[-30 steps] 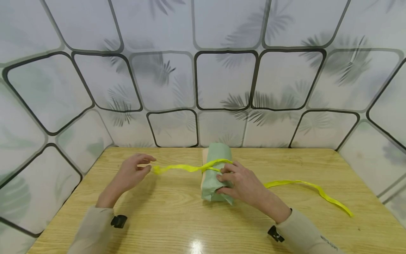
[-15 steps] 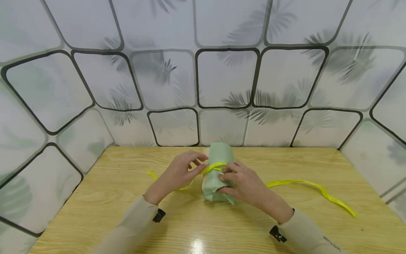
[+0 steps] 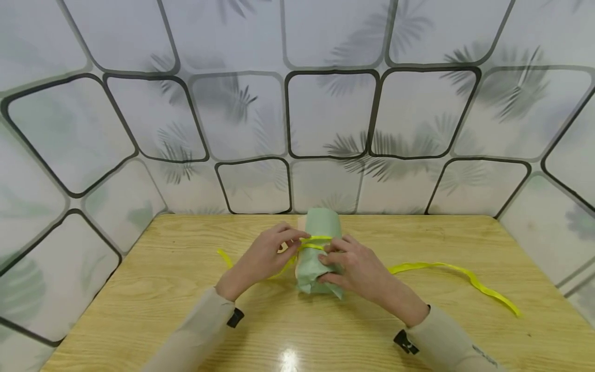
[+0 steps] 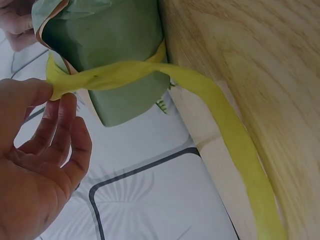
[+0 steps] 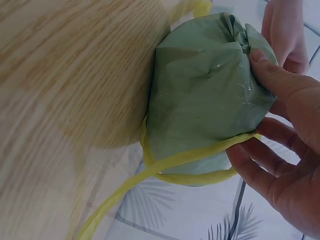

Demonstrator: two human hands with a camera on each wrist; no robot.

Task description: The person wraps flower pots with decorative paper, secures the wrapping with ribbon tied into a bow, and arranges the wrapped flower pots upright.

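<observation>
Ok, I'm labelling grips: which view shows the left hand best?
The left wrist view: the left hand is close up, pinching the yellow ribbon. The head view shows its back, smaller; the right wrist view only part of it, beyond the parcel.

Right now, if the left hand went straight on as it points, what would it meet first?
Beyond the yellow ribbon it pinches, the left hand would probably meet the green package; depth is unclear.
</observation>
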